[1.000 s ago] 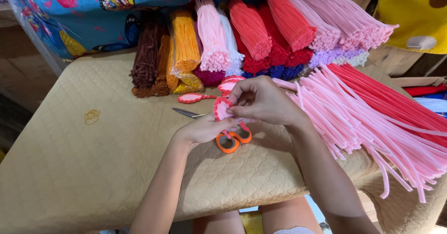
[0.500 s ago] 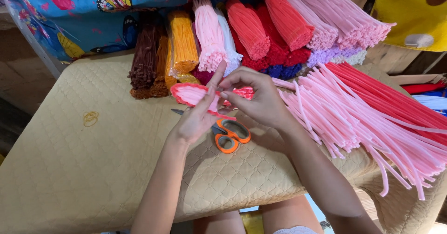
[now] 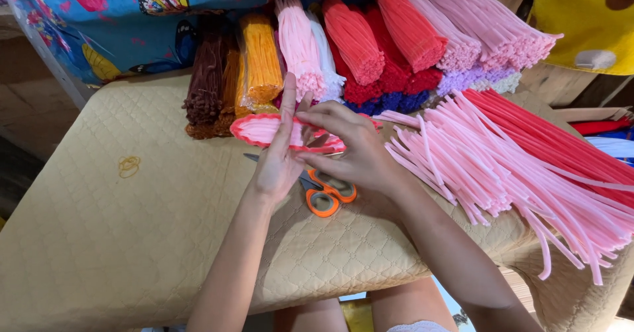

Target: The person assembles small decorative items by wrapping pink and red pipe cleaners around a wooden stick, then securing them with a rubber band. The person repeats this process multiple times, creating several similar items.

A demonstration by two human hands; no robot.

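From the head view, the pink petal shape [image 3: 264,131] edged in red lies between both hands: the left hand [image 3: 281,163] is flat and open behind it, the right hand [image 3: 353,150] pinches its right end. Orange-handled scissors [image 3: 327,193] lie partly hidden beneath the hands.

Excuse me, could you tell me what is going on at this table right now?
A person is shaping a pink petal piece with a red edge with both hands. The left hand lies flat along it, fingers out, and the right hand pinches its other end. Orange-handled scissors lie on the quilted table under the hands, with loose pink fuzzy sticks alongside.
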